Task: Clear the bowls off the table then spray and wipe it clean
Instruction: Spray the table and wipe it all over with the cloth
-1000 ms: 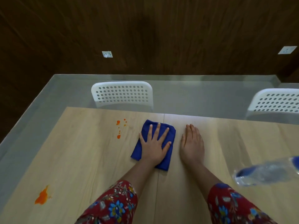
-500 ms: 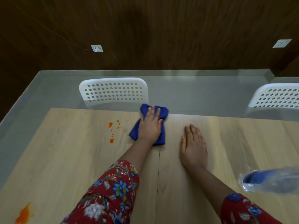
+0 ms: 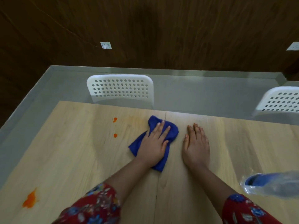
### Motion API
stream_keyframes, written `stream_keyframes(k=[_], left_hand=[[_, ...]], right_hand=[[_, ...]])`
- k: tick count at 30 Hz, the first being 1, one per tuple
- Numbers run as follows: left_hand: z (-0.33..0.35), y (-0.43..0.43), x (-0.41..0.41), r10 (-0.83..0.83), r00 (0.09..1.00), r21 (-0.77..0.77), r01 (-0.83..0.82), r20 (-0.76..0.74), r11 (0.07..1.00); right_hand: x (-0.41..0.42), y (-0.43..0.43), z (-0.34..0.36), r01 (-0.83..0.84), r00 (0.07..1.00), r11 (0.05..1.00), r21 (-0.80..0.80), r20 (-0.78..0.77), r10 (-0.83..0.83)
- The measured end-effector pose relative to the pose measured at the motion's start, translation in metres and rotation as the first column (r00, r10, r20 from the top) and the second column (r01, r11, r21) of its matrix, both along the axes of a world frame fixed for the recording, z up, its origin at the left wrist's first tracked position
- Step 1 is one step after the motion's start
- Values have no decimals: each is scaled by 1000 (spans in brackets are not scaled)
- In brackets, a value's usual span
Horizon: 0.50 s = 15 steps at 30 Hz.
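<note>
A light wooden table (image 3: 68,159) fills the lower view. My left hand (image 3: 153,143) presses flat on a crumpled blue cloth (image 3: 172,133) near the table's middle, fingers spread over it. My right hand (image 3: 196,143) rests flat and empty on the bare wood just right of the cloth. Small orange spots (image 3: 115,126) lie left of the cloth, and a larger orange stain (image 3: 30,200) sits near the front left edge. A clear spray bottle (image 3: 273,184) with a blue part lies at the right edge, blurred. No bowls are in view.
Two white perforated chairs stand beyond the far edge, one (image 3: 120,88) behind the cloth, one (image 3: 281,101) at the right. Grey floor and a dark wooden wall lie behind them.
My left hand pushed the cloth away to the table's far edge, then drew it back toward me. Fewer of the small orange spots show. My right hand stayed put.
</note>
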<state>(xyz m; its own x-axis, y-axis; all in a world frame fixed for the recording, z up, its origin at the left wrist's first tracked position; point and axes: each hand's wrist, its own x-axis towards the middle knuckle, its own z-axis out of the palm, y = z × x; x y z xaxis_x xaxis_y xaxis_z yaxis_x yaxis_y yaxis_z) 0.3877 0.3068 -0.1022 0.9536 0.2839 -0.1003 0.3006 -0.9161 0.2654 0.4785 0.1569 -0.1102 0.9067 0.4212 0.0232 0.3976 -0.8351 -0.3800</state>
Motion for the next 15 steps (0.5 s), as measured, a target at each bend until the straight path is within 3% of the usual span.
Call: stream_keyframes(k=[2,4,8,11,15], left_hand=[[-2,31,-37,17,1000,-8,-17,18,1000],[-2,64,-58,199,980,31,-200,14,979],[5,69,3,435,900,28,-436,11,900],[4,28,42,304,952,-3,-304,23,953],[1,1,-24,-82,996,-4,82,42,997]], right_hand=[[1,0,-1,-13,1000,1000,0,-16,13],[-1,-1,-3,-26,1000,1000,-12,-14,26],[0,0,-4,-19,1000,999,-26,-15,18],[0,1,-2,-10,1000,1000,-6,-20,10],[-1,0,2,-17,1000,1000,-15,-15,16]])
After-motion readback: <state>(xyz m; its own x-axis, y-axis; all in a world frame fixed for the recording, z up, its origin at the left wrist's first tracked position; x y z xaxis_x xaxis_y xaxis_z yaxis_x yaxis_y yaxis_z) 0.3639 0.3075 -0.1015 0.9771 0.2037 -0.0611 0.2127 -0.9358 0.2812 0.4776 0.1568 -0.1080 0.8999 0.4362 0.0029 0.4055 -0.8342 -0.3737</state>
